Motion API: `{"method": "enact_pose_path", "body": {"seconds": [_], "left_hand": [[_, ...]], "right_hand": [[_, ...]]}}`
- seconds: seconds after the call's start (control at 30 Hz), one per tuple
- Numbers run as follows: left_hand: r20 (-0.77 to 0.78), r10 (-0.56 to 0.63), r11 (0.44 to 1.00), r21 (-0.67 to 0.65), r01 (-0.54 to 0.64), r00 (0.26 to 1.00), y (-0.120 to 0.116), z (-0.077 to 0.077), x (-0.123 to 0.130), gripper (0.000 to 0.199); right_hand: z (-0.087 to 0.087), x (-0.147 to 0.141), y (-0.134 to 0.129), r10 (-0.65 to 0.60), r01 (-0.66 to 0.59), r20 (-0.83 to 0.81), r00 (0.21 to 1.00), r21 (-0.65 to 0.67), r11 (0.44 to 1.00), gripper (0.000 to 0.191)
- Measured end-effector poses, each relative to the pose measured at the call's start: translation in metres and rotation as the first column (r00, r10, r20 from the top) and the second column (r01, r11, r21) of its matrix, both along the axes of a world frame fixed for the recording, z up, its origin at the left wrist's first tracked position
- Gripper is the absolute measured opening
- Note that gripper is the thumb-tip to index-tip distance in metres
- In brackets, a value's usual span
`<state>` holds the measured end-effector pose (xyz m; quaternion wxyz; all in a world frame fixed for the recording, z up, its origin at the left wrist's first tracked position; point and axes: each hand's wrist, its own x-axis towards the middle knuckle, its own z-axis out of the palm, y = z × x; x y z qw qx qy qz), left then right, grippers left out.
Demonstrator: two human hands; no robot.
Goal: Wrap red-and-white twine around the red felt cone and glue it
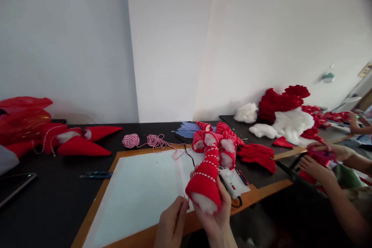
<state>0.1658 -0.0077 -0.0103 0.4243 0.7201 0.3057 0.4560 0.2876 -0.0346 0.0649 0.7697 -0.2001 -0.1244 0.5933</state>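
Note:
A red stuffed fabric cone point(205, 178) with white dotted bands is held upright over the board's front edge, its wide open end facing me and showing white filling. My right hand point(216, 217) wraps round it from below and the right side. Just left of the cone, my left hand point(173, 221) is closed, thumb and finger pinching something thin and dark at the tips, too small to name. Behind the cone lie more red striped stuffed pieces point(228, 147) with white filling. Red and white cord point(157, 142) lies in a loose tangle beside a wound ball point(130, 140).
A white sheet point(145, 190) covers a wood-edged board. Snips point(95, 175), a phone point(16, 188) and red cones point(84, 147) lie left. Right are a power strip point(230, 183), red cloth point(258, 157), white stuffing point(293, 124) and another person's hands point(319, 162).

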Motion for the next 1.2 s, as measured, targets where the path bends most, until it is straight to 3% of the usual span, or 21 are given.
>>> {"method": "enact_pose_path", "body": {"seconds": [0.07, 0.1, 0.2, 0.27, 0.33, 0.4, 0.53, 0.67, 0.77, 0.9, 1.03, 1.2], "left_hand": [[-0.111, 0.027, 0.978, 0.210, -0.003, 0.993, 0.003, -0.005, 0.008, 0.024], [-0.176, 0.060, 0.941, 0.338, 0.003, 0.983, 0.005, -0.009, 0.010, 0.020], [-0.324, 0.240, 0.759, 0.650, 0.031, 0.915, 0.008, -0.023, 0.015, 0.031], [-0.368, 0.332, 0.673, 0.738, 0.055, 0.869, 0.007, -0.027, 0.015, 0.039], [-0.390, 0.363, 0.642, 0.763, 0.076, 0.846, 0.004, -0.025, 0.013, 0.043], [-0.389, 0.368, 0.632, 0.771, 0.080, 0.844, 0.001, -0.018, 0.011, 0.043], [-0.315, 0.395, 0.604, 0.797, 0.014, 0.863, -0.004, 0.002, 0.012, 0.033], [-0.250, 0.413, 0.597, 0.801, -0.053, 0.876, -0.006, 0.014, 0.009, 0.025], [-0.227, 0.401, 0.605, 0.793, -0.070, 0.888, -0.005, 0.019, -0.006, 0.028], [-0.212, 0.373, 0.633, 0.770, -0.081, 0.904, 0.000, 0.026, -0.032, 0.030], [-0.228, 0.259, 0.687, 0.727, -0.013, 0.938, 0.007, 0.039, -0.050, 0.032], [-0.290, 0.209, 0.701, 0.711, 0.064, 0.934, 0.007, 0.053, -0.060, 0.029]], "right_hand": [[0.009, 0.001, 0.010, -0.090, 0.090, -0.013, 0.996, 0.073, 0.993, 0.035], [0.013, 0.002, 0.015, -0.130, 0.130, -0.010, 0.991, 0.104, 0.986, 0.036], [0.020, 0.003, 0.030, -0.205, 0.198, 0.051, 0.977, 0.123, 0.972, 0.049], [0.019, 0.004, 0.039, -0.228, 0.222, 0.117, 0.967, 0.057, 0.973, 0.060], [0.014, 0.005, 0.046, -0.231, 0.235, 0.160, 0.960, -0.006, 0.972, 0.064], [0.007, 0.007, 0.051, -0.219, 0.225, 0.168, 0.961, -0.021, 0.974, 0.059], [-0.002, 0.006, 0.056, -0.232, 0.223, 0.221, 0.947, 0.069, 0.972, 0.054], [-0.005, 0.004, 0.058, -0.214, 0.193, 0.336, 0.917, 0.094, 0.977, 0.068], [-0.006, 0.009, 0.059, -0.219, 0.213, 0.518, 0.826, 0.073, 0.974, 0.074], [-0.008, 0.018, 0.060, -0.156, 0.167, 0.708, 0.689, 0.055, 0.984, 0.059], [-0.010, 0.018, 0.061, -0.060, 0.041, 0.810, 0.584, 0.044, 0.998, 0.047], [-0.019, 0.007, 0.066, -0.005, -0.057, 0.891, 0.455, 0.034, 0.998, 0.054]]}}
